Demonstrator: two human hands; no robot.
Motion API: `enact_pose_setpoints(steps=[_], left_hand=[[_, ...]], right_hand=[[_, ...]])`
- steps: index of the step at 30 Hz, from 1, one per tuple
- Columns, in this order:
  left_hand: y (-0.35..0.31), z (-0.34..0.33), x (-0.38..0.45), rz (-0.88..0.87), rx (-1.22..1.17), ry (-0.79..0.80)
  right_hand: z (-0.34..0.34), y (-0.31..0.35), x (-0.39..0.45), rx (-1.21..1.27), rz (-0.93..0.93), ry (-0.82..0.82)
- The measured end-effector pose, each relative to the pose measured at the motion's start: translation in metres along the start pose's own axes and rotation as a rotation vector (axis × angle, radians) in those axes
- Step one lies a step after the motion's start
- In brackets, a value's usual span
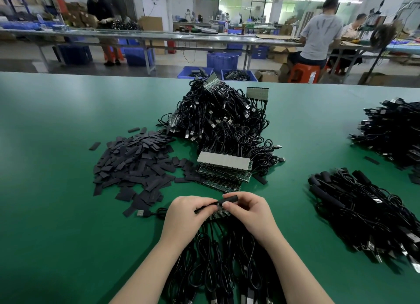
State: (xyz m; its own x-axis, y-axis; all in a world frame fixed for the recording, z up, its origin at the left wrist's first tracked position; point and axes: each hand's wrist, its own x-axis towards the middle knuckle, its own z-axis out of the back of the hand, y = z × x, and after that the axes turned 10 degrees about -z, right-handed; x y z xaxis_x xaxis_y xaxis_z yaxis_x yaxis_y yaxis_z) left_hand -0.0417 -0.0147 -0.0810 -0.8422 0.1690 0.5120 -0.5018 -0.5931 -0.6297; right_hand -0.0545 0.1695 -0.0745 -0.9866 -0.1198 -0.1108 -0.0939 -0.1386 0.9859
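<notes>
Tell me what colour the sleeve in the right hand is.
Black; the sleeve shows best in the head view.

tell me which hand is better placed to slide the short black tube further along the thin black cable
Right, probably. The right hand pinches the short black tube at its end, so it only needs to push. The left hand grips the thin black cable beside it and can steady it.

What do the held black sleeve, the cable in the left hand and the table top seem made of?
Sleeve: probably thin matte plastic tubing; dull black, no glint.
Cable: flexible plastic or rubber jacket; smooth black, thin.
Table top: green rubbery mat, perhaps; even colour, soft sheen.
</notes>
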Motion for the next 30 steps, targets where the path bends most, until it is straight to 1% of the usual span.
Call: enact_pose_setpoints(steps=[3,15,20,25,30], left_hand=[[0.0004,-0.0010,0.0003,0.004,-0.019,-0.017],[0.0010,-0.0017,0.0006,0.013,0.008,0.017],[-0.0025,-0.0019,0.0003,-0.032,0.052,-0.003],[-0.0031,-0.0026,0.0012,-0.078,0.074,-0.030],[-0.0073,-0.0026,0.0027,-0.164,0.133,0.005]], right_hand=[[0.0001,0.0003,0.0005,-0.015,0.013,-0.006],[-0.0014,-0.0005,-0.0008,-0.002,0.015,-0.041],[-0.0010,0.0002,-0.0017,0.005,-0.005,-0.079],[-0.0049,0.0029,-0.0023,0.000,-0.015,-0.047],[-0.0050,0.0030,-0.0013,0.024,-0.031,-0.060]])
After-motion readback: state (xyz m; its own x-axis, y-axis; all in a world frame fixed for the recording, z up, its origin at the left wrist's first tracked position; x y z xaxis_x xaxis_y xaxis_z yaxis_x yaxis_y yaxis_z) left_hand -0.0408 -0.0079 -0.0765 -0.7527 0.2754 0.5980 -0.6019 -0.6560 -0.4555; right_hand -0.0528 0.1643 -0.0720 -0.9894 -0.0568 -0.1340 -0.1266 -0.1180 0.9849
